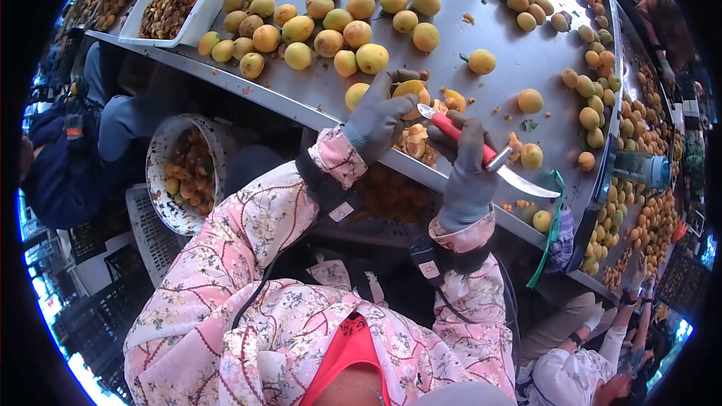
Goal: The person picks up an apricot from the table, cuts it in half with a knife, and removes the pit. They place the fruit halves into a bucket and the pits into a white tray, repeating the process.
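Your left hand (378, 116) has a snug grip on the apricot (411, 90), just above the tabletop (519, 60). Your right hand (468, 169) grips the knife (492, 162) beside it; cut slowly, away from your fingers

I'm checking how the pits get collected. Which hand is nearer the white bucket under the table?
Left. The left hand holds a fruit above-right of the bucket; the right hand, gripping the knife, is farther right.
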Tool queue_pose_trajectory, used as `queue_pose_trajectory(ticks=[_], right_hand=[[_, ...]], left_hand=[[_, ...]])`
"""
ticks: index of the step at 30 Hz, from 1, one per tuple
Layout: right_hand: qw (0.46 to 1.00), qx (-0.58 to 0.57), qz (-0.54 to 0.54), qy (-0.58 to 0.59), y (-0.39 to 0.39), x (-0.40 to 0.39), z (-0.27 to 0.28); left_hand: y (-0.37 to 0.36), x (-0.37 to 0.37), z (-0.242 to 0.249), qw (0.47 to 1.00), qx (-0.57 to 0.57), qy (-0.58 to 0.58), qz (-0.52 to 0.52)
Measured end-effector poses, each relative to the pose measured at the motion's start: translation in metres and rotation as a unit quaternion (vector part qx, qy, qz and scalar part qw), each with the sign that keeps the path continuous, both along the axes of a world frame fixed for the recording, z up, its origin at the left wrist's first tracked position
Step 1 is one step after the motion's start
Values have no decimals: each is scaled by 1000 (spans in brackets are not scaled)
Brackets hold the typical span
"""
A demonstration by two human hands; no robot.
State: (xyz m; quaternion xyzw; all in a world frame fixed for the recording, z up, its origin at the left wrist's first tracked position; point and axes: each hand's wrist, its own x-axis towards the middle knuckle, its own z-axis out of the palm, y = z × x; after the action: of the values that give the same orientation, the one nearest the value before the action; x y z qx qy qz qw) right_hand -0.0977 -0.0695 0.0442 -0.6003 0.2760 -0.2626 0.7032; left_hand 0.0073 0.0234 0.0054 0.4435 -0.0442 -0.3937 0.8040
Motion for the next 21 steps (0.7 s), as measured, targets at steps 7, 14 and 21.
queue_pose_trajectory(ticks=[7, 14, 21], right_hand=[[987, -155, 29, 23, 4, 0, -14], [998, -56, 8, 0, 8, 10, -34], [987, 97, 110, 61, -2, 3, -7]], left_hand=[[-1, 1, 2, 997, -17, 74, 12], [-2, 3, -5, 1000, 5, 5, -15], [8, 33, 21, 994, 34, 71, -78]])
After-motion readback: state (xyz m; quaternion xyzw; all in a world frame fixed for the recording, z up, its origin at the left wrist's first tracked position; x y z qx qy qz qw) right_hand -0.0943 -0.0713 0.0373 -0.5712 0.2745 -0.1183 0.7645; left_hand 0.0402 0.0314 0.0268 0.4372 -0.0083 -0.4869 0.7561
